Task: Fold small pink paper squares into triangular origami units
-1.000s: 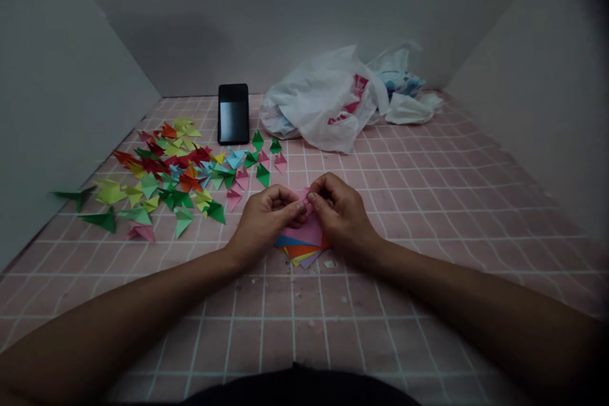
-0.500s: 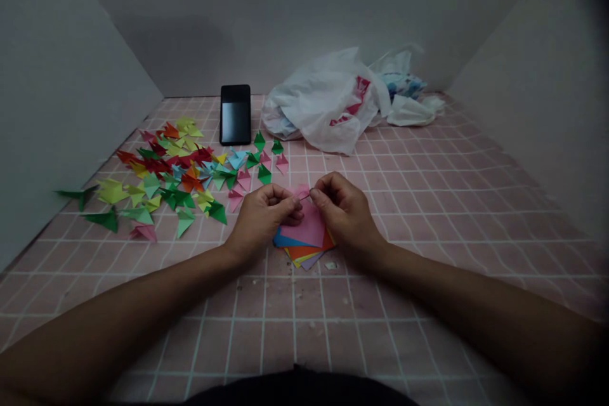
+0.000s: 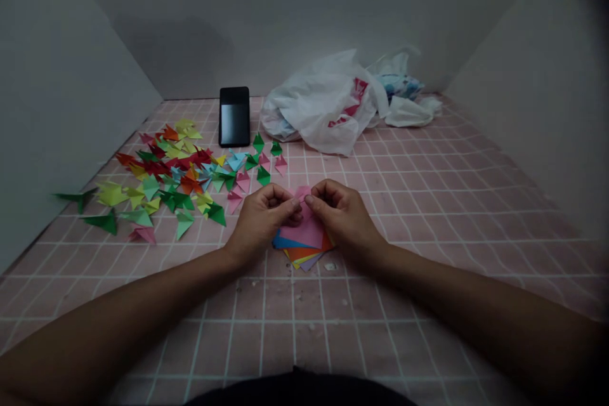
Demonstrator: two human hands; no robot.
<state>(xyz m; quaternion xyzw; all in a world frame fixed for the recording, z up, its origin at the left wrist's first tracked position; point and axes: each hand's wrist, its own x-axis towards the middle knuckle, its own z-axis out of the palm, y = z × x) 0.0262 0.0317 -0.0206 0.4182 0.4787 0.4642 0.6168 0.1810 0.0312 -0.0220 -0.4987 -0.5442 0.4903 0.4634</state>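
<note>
- Left hand (image 3: 261,219) and right hand (image 3: 343,216): fingertips meet, each grip pinched closed on a small pink paper piece (image 3: 301,193) held between them.
- Stack of coloured paper squares (image 3: 304,242): lies on the pink tiled surface (image 3: 428,203) directly beneath both grips.
- Folded paper triangles (image 3: 181,171): scattered left of the left grip.
- Phone (image 3: 234,116) and white plastic bag (image 3: 323,108): well beyond both grips.

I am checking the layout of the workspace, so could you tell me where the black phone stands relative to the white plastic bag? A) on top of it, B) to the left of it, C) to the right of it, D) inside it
B: the black phone stands upright near the back wall, apart from and to the left of the white plastic bag, behind the scattered folded paper pieces.
</note>
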